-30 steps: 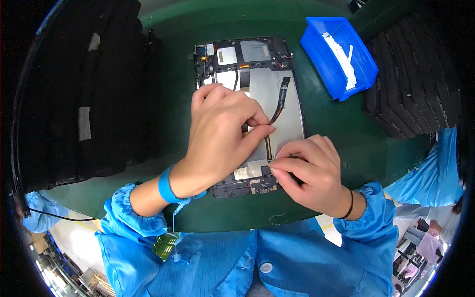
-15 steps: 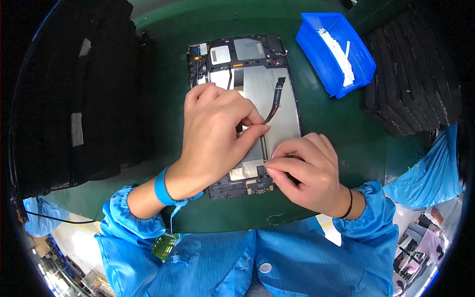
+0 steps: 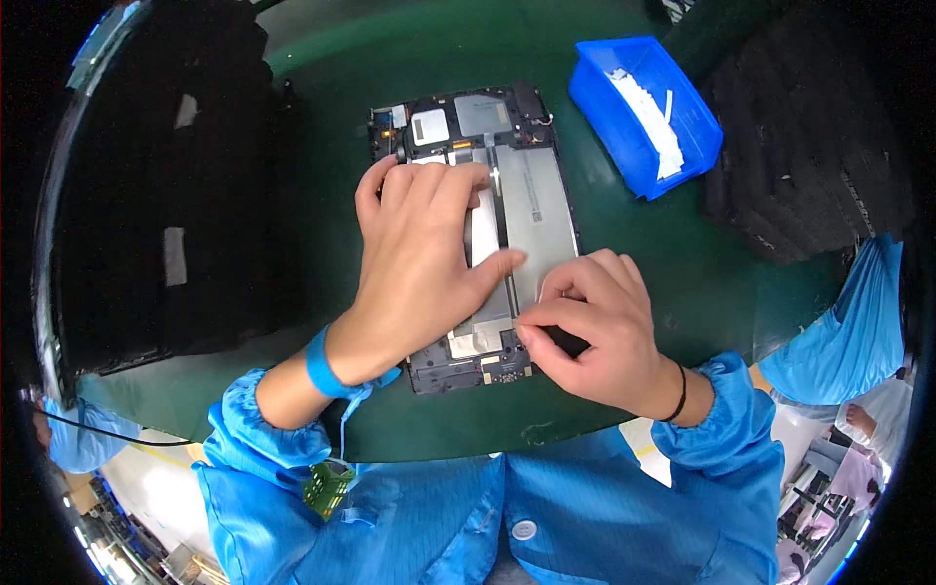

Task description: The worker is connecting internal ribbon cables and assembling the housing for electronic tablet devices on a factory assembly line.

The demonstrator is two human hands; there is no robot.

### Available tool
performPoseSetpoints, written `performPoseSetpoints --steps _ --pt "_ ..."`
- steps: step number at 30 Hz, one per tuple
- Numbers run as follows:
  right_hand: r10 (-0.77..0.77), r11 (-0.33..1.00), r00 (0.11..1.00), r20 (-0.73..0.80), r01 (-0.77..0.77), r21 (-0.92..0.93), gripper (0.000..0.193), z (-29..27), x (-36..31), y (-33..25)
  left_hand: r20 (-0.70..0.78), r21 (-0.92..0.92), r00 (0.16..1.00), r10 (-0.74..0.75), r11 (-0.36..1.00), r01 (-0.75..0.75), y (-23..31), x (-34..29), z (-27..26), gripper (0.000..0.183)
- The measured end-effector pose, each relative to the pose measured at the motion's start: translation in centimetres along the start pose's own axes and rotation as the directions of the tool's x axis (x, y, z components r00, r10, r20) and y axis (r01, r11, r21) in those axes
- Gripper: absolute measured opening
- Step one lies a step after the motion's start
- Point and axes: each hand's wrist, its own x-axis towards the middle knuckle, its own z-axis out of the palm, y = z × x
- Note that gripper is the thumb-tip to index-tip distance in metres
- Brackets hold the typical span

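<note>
An opened tablet lies on the green table, its silver battery panels and black inner frame exposed. A narrow black ribbon cable runs lengthwise down the gap between the panels. Over the tablet's left half rests my left hand, open, its fingers slightly bent and the thumb reaching across the cable. Part of the tablet is hidden beneath it. My right hand is closed in a pinch at the cable's lower end, by the tablet's near right part; the fingertips cover that end.
A blue bin holding white strips stands at the far right. Dark stacked trays rise beyond it, and a taller dark stack fills the left. Another person's blue sleeve shows at the right edge.
My left hand has let go of the ribbon cable's raised upper part and spread its fingers. The cable, earlier curving over the right panel, now lies straight in the gap. The right hand stays nearly in place.
</note>
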Motion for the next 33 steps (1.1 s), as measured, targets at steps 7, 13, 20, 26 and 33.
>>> performPoseSetpoints --steps 7,13,20,26,33 --pt "-0.036 0.999 0.995 0.094 0.038 -0.024 0.014 -0.4 -0.7 0.6 -0.270 -0.048 0.963 0.008 0.999 -0.022 -0.2 -1.2 0.0 0.060" --pt "0.239 0.966 0.965 -0.112 -0.247 -0.069 0.052 0.7 -0.8 4.0 -0.147 -0.034 0.951 -0.273 0.962 0.271 -2.0 -6.6 0.3 0.067" --pt "0.352 0.815 0.933 -0.068 -0.271 0.512 0.061 1.8 -0.2 4.7 0.051 -0.115 0.971 -0.233 0.964 0.238 -2.5 -6.6 -0.6 0.059" --pt "0.470 0.426 0.879 -0.072 -0.155 0.891 0.063 -2.6 3.6 -1.0 -0.099 -0.667 0.945 -0.312 0.726 0.170 -3.4 -6.1 1.2 0.053" --pt "0.369 0.298 0.930 0.011 -0.130 0.946 0.050 -7.2 13.8 -12.0 0.114 -0.678 0.920 -0.375 0.647 0.348 -2.9 -6.7 0.6 0.033"
